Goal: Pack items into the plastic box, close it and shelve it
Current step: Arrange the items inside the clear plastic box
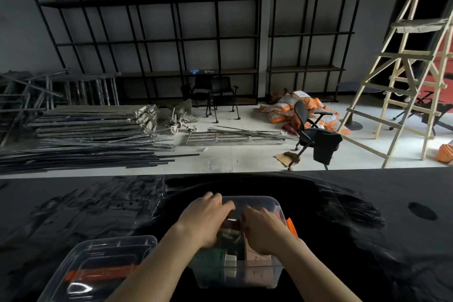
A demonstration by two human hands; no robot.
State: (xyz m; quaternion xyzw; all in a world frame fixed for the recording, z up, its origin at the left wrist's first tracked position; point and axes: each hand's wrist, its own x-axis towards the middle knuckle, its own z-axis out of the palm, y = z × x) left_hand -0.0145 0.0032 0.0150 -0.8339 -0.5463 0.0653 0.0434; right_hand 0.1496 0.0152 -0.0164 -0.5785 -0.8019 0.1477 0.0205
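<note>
We're over the clear plastic box on the black table, and it's packed nearly full. Our left hand and right hand are both down inside it, fingers spread and pressing flat on the items, gripping nothing. Best to push evenly now, so nothing stands above the rim. The lid, orange handle showing, waits just left of the box. Far beyond the box stands the black shelving.
</note>
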